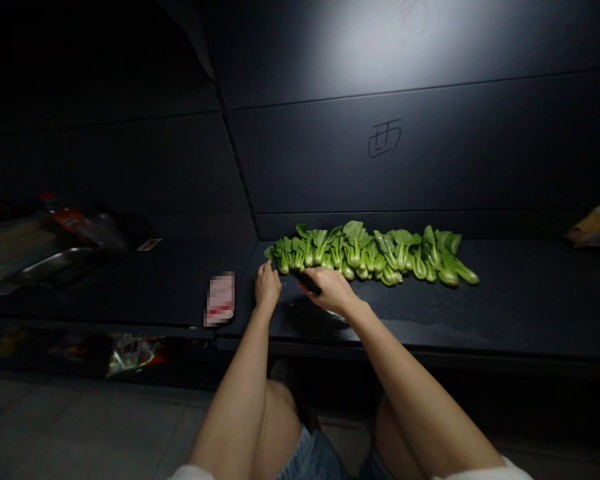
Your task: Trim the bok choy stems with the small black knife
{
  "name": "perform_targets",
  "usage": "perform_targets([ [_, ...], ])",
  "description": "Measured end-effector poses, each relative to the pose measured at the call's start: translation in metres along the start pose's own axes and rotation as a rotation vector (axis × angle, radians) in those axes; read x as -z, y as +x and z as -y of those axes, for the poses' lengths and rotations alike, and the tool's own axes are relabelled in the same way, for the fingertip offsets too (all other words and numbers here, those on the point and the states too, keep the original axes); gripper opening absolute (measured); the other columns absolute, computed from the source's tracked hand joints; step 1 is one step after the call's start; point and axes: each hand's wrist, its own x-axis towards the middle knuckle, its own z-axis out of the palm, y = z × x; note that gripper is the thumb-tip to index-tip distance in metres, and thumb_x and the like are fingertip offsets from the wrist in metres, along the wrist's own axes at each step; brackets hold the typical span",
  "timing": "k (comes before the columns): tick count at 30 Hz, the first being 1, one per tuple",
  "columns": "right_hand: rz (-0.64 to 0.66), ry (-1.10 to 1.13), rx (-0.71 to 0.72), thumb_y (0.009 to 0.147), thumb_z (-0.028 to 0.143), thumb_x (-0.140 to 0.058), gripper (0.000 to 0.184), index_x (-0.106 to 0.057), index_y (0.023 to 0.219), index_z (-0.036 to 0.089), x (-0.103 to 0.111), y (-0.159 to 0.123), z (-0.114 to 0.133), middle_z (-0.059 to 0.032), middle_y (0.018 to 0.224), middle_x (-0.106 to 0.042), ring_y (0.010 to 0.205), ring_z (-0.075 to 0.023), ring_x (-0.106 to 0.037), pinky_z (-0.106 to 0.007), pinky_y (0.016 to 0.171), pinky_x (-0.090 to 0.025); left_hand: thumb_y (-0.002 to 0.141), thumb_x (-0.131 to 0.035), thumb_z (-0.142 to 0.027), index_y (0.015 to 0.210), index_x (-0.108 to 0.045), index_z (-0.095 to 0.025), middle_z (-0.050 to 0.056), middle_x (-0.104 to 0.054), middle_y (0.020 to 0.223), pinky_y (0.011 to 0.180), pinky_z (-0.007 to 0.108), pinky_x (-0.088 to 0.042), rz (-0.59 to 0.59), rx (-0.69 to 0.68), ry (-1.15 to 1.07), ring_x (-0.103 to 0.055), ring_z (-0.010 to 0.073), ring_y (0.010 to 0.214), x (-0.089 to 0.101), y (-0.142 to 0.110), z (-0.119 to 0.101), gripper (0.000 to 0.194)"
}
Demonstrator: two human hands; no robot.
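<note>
A long row of green bok choy point(355, 250) lies on the dark shelf point(520, 307), leaves toward the back panel and pale stems toward me. My left hand point(269, 287) is at the row's left end, its fingers reaching forward by the outermost leaves; nothing shows in it, and I cannot tell if it touches them. My right hand point(333, 290) is closed around a dark, elongated object point(307, 283), just in front of the stems. The kind of object is unclear, and its far part is hidden. Something pale and shiny shows under that hand.
A blurred pink packet point(220, 299) lies left of my left hand. Farther left are a small card point(149, 245) and a heap of packages point(35, 247). Another package point(597, 227) sits at far right. Below the left shelf edge are bagged goods point(135, 351). The back panel point(310, 160) rises behind.
</note>
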Motion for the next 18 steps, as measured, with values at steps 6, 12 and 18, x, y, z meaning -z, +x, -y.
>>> perform_targets([
  [6,-0.054,0.003,-0.067,0.095,0.038,-0.045,0.033,-0.061,0.116,0.017,0.001,-0.008,-0.005,-0.0113,0.106,-0.071,0.096,-0.0211,-0.066,-0.027,0.079,-0.044,0.089,-0.040,-0.017,0.131,-0.051,-0.008,0.022,-0.056,0.131,0.105,0.042,-0.044,0.027,0.001,0.011,-0.054,0.0283,0.125,0.001,0.000,-0.005,0.044],
  [12,-0.103,0.009,-0.145,0.094,0.035,-0.048,0.030,-0.062,0.114,0.019,0.003,-0.018,-0.022,-0.0106,0.107,-0.071,0.097,-0.0203,-0.065,-0.026,0.078,-0.044,0.089,-0.040,-0.017,0.130,-0.053,-0.011,0.020,-0.058,0.128,0.105,0.042,-0.044,0.013,-0.050,-0.006,-0.056,0.0265,0.122,-0.006,0.002,-0.009,0.043],
  [18,-0.197,0.067,-0.216,0.095,0.038,-0.046,0.028,-0.063,0.108,0.020,0.007,-0.027,-0.041,-0.0077,0.100,-0.072,0.090,-0.0193,-0.065,-0.025,0.073,-0.041,0.089,-0.040,-0.020,0.129,-0.054,-0.012,0.019,-0.058,0.128,0.105,0.041,-0.044,0.005,-0.084,-0.051,-0.055,0.0260,0.123,-0.020,0.002,-0.018,0.042],
])
